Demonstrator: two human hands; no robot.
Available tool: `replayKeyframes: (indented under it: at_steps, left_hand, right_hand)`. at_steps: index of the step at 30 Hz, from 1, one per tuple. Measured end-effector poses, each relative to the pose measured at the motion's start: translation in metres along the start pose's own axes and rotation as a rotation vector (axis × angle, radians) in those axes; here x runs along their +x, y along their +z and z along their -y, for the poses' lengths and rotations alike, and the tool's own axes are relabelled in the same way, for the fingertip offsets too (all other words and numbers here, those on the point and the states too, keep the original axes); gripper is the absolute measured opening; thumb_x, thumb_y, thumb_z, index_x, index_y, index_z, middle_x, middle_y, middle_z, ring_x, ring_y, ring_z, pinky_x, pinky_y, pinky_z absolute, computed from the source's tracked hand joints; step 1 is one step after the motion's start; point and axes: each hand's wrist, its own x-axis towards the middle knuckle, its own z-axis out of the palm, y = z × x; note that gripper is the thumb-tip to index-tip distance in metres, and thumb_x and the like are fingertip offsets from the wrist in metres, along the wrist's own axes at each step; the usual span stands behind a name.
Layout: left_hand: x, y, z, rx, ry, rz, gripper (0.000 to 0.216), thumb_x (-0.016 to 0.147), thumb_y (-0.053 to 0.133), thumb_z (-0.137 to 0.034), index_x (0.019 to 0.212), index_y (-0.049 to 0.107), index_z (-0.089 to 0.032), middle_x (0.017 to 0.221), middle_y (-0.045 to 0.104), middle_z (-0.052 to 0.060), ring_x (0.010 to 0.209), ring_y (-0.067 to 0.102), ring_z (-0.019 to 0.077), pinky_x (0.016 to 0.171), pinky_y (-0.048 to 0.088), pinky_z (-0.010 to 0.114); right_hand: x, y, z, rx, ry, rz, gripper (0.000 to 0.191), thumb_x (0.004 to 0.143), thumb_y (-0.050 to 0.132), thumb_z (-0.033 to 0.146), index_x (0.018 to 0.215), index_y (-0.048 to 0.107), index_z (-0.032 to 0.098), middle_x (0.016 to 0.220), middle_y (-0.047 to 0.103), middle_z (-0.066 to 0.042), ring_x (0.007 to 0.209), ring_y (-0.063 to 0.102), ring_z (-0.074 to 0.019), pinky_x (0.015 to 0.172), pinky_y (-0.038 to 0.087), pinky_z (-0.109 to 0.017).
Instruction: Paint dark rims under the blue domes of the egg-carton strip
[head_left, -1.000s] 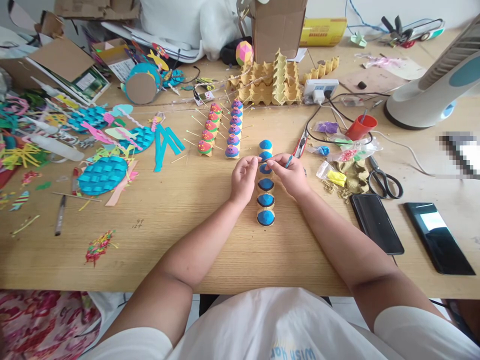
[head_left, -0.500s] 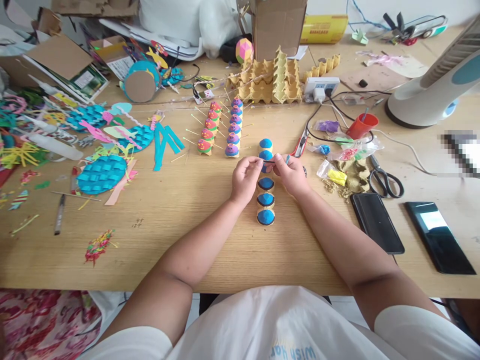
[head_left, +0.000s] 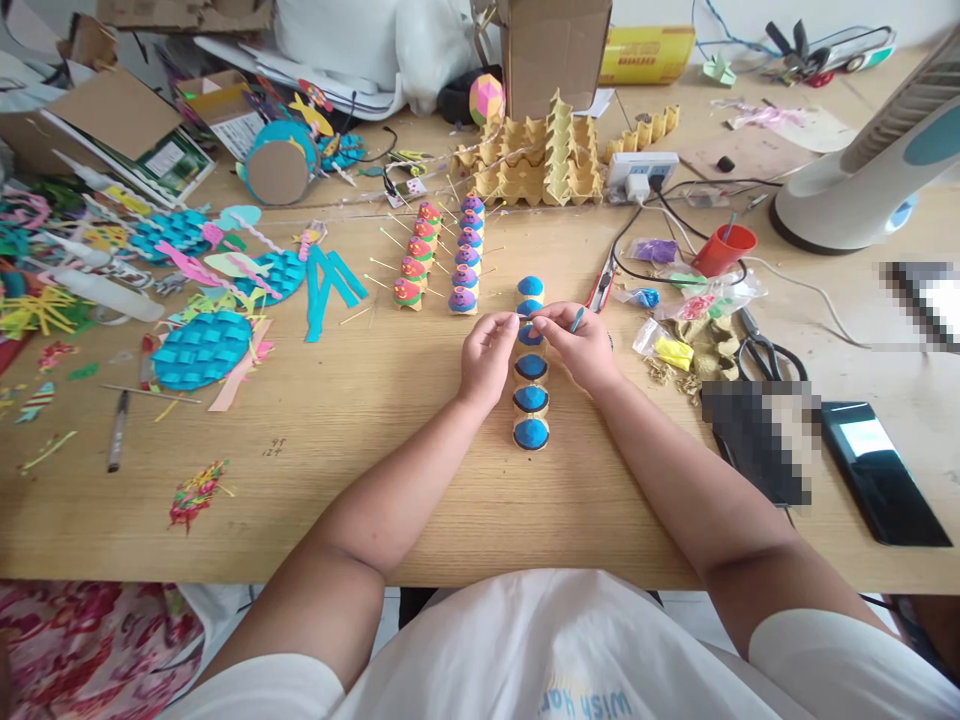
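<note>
A row of egg-carton cups capped with blue clay runs away from me down the middle of the table. The nearer cups have a black strip along the lower edge of the blue. Over the farther part of the row, my left hand and my right hand pinch a thin dark strip between thumbs and fingertips, mostly hidden by the fingers. A small blue stick pokes up from among my right hand's fingers. Both hands partly cover the cup under them.
Red-green and purple cup caterpillars with thin pins stand left of the row. To the right lie a red utility knife, bagged yellow clay, scissors and a phone. Blue woven discs lie left.
My right-hand fingertips have moved slightly left, closer to my left hand. Less of the dark strip shows between them, and the blue stick shows more clearly.
</note>
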Motion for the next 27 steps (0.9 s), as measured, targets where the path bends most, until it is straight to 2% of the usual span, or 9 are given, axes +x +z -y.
replayKeyframes:
  at_steps: [4,9,15,19,23,27]
  left_hand:
    - [0.001,0.0,0.0,0.027,0.003,0.009,0.054,0.092,0.075,-0.076,0.095,0.08,-0.022,0.103,0.083,0.006,0.105,0.077,0.0214,0.099,0.06,0.033]
    - [-0.001,0.002,-0.004,0.037,0.011,-0.005,0.059,0.09,0.073,-0.081,0.09,0.076,-0.022,0.096,0.083,0.006,0.098,0.078,0.0209,0.095,0.061,0.033]
    - [-0.001,0.004,-0.008,0.037,0.001,0.003,0.063,0.089,0.071,-0.084,0.082,0.072,-0.022,0.089,0.082,0.004,0.093,0.078,0.0199,0.092,0.061,0.033]
    - [0.0,0.002,-0.005,0.045,0.007,-0.015,0.062,0.089,0.072,-0.084,0.08,0.072,-0.022,0.085,0.079,0.002,0.091,0.076,0.0193,0.092,0.06,0.033]
    - [0.001,0.0,-0.004,0.102,0.033,-0.006,0.064,0.094,0.066,-0.083,0.075,0.072,-0.023,0.085,0.078,0.003,0.093,0.074,0.0196,0.098,0.058,0.034]
    - [0.001,0.0,-0.003,0.079,0.009,-0.023,0.064,0.092,0.066,-0.085,0.085,0.077,-0.023,0.091,0.08,0.005,0.096,0.074,0.0207,0.096,0.059,0.035]
  right_hand:
    - [-0.001,-0.001,0.004,-0.078,-0.008,-0.027,0.057,0.076,0.088,0.079,0.078,0.075,0.023,0.074,0.078,-0.002,0.073,0.069,-0.0171,0.078,0.061,-0.034]
    - [-0.002,-0.001,0.004,-0.131,-0.016,-0.045,0.063,0.083,0.078,0.084,0.068,0.074,0.023,0.065,0.07,-0.002,0.072,0.064,-0.0169,0.075,0.057,-0.032]
    - [-0.002,-0.001,0.002,-0.109,-0.05,-0.058,0.063,0.085,0.077,0.083,0.065,0.074,0.023,0.057,0.056,0.002,0.067,0.061,-0.015,0.074,0.053,-0.031]
    - [-0.002,-0.001,0.001,-0.155,-0.043,-0.077,0.068,0.084,0.073,0.087,0.063,0.072,0.022,0.057,0.06,0.001,0.066,0.061,-0.0155,0.07,0.052,-0.031]
    - [0.0,-0.003,-0.002,-0.175,-0.04,-0.095,0.072,0.084,0.07,0.09,0.061,0.071,0.022,0.058,0.062,0.0,0.064,0.06,-0.0151,0.066,0.049,-0.031]
    - [0.002,-0.004,-0.006,-0.159,-0.036,-0.132,0.071,0.085,0.07,0.09,0.061,0.072,0.022,0.056,0.06,0.001,0.059,0.054,-0.0133,0.061,0.044,-0.03]
